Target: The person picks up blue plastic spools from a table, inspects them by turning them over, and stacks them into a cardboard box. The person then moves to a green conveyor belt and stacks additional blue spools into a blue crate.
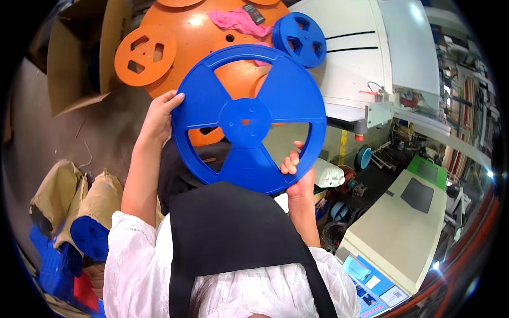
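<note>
A large blue plastic reel (245, 123) with wide cut-out windows is held up in front of me, its flat face toward me. My left hand (161, 114) grips its left rim, thumb on the near face and the other fingers hidden behind. Lower right, my right hand (298, 172) holds the rim, with fingertips curled through a window. Beyond the reel is a round orange table (196, 25), partly hidden by it. On that table lie an orange disc with cut-outs (145, 55) and smaller blue reels (302, 40).
A pink cloth (241, 22) and a dark label-like object (254, 14) lie on the table. An open cardboard box (77, 69) stands left; wrapped rolls (98, 199) are lower left. White machinery (352, 58) with a red button (359, 138) is right, above a beige cabinet (395, 222).
</note>
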`<action>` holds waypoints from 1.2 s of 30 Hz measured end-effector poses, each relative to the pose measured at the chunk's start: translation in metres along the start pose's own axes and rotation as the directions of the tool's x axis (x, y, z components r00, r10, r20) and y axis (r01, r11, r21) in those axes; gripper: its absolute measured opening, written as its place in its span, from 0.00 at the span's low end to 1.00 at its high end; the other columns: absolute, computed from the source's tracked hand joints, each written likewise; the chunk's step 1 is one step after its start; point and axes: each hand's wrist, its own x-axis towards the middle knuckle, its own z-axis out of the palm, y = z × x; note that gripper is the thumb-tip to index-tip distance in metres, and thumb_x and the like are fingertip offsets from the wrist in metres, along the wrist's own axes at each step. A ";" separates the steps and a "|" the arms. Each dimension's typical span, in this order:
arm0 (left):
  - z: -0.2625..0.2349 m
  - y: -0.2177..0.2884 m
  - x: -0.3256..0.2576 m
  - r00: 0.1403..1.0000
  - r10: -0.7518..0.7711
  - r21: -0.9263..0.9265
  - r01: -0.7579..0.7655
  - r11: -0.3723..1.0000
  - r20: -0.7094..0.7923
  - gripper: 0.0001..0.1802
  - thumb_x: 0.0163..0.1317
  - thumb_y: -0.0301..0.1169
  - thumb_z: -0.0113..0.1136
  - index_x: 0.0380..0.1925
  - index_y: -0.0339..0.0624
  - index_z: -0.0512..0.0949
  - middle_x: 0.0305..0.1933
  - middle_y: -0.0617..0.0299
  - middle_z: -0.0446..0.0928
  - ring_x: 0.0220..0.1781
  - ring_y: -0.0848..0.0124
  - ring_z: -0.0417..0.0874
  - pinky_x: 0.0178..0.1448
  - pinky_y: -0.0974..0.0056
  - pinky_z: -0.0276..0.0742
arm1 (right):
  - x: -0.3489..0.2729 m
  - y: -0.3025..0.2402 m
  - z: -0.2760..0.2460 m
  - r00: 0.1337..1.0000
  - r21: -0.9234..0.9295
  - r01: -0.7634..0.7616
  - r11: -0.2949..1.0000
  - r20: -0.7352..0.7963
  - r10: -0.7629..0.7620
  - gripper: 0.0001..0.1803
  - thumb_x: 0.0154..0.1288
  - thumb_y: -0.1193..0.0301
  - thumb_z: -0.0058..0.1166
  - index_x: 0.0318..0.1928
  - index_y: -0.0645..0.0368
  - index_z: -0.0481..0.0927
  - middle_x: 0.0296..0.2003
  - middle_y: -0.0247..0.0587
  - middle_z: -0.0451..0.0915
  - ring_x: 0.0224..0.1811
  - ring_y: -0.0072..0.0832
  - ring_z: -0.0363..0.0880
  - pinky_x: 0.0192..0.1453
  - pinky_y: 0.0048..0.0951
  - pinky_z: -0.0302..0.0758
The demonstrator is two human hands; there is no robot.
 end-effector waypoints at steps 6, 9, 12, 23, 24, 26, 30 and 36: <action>-0.016 -0.009 0.001 0.996 -0.074 -0.019 0.075 0.997 0.040 0.09 0.61 0.28 0.60 0.40 0.37 0.77 0.35 0.65 0.79 0.36 0.77 0.80 0.43 0.71 0.77 | -0.001 -0.006 0.009 1.000 -0.021 0.004 1.000 0.018 -0.004 0.20 0.73 0.57 0.40 0.49 0.62 0.72 0.19 0.34 0.70 0.16 0.24 0.69 0.24 0.30 0.73; -0.016 -0.007 0.000 0.998 -0.063 -0.010 0.063 0.998 0.014 0.09 0.62 0.30 0.60 0.39 0.37 0.78 0.35 0.65 0.80 0.35 0.77 0.80 0.42 0.72 0.77 | 0.001 -0.005 0.008 0.999 0.000 -0.012 1.000 0.031 0.012 0.21 0.73 0.56 0.40 0.49 0.62 0.72 0.18 0.34 0.70 0.16 0.24 0.69 0.24 0.30 0.73; -0.019 -0.010 0.003 0.999 -0.036 0.015 0.036 0.999 0.011 0.11 0.62 0.33 0.60 0.40 0.37 0.78 0.36 0.63 0.80 0.37 0.76 0.81 0.43 0.72 0.78 | 0.004 -0.004 0.008 1.000 -0.015 -0.018 1.000 0.011 0.018 0.18 0.73 0.59 0.41 0.49 0.62 0.72 0.19 0.34 0.69 0.16 0.24 0.68 0.24 0.30 0.72; 0.006 0.003 -0.018 0.994 -0.026 -0.237 -0.001 0.971 -0.110 0.28 0.72 0.50 0.43 0.36 0.33 0.79 0.29 0.60 0.79 0.28 0.76 0.79 0.33 0.73 0.78 | 0.023 0.007 -0.036 0.984 0.268 -0.158 0.951 0.123 0.128 0.14 0.71 0.67 0.40 0.52 0.58 0.73 0.21 0.32 0.68 0.16 0.20 0.67 0.23 0.27 0.68; 0.008 0.005 -0.019 0.993 -0.026 -0.226 -0.001 0.974 -0.114 0.28 0.72 0.50 0.42 0.34 0.35 0.79 0.28 0.61 0.79 0.28 0.77 0.79 0.33 0.73 0.78 | 0.025 0.008 -0.037 0.983 0.275 -0.160 0.948 0.135 0.127 0.14 0.71 0.68 0.39 0.52 0.58 0.73 0.21 0.32 0.68 0.16 0.20 0.67 0.23 0.26 0.68; 0.014 0.009 -0.025 0.990 -0.002 -0.204 -0.027 0.979 -0.140 0.28 0.72 0.50 0.42 0.33 0.35 0.79 0.27 0.62 0.78 0.28 0.76 0.79 0.33 0.71 0.78 | 0.027 0.010 -0.041 0.978 0.301 -0.180 0.937 0.160 0.136 0.14 0.71 0.68 0.39 0.52 0.58 0.73 0.21 0.32 0.68 0.16 0.21 0.67 0.23 0.26 0.68; 0.008 0.004 -0.020 0.993 0.000 -0.231 -0.027 0.972 -0.118 0.27 0.71 0.50 0.43 0.40 0.33 0.78 0.39 0.55 0.79 0.29 0.74 0.79 0.34 0.70 0.78 | 0.031 0.009 -0.039 0.977 0.296 -0.172 0.940 0.170 0.126 0.14 0.72 0.66 0.39 0.52 0.57 0.73 0.21 0.32 0.68 0.16 0.21 0.67 0.23 0.26 0.68; 0.013 -0.050 0.007 0.908 0.419 0.551 -0.335 0.764 -0.029 0.32 0.66 0.49 0.52 0.63 0.41 0.64 0.68 0.51 0.60 0.61 0.65 0.69 0.61 0.60 0.67 | 0.020 -0.001 0.057 0.977 -0.090 0.180 0.980 0.131 -0.168 0.21 0.72 0.54 0.41 0.51 0.58 0.73 0.24 0.34 0.72 0.23 0.25 0.73 0.31 0.32 0.75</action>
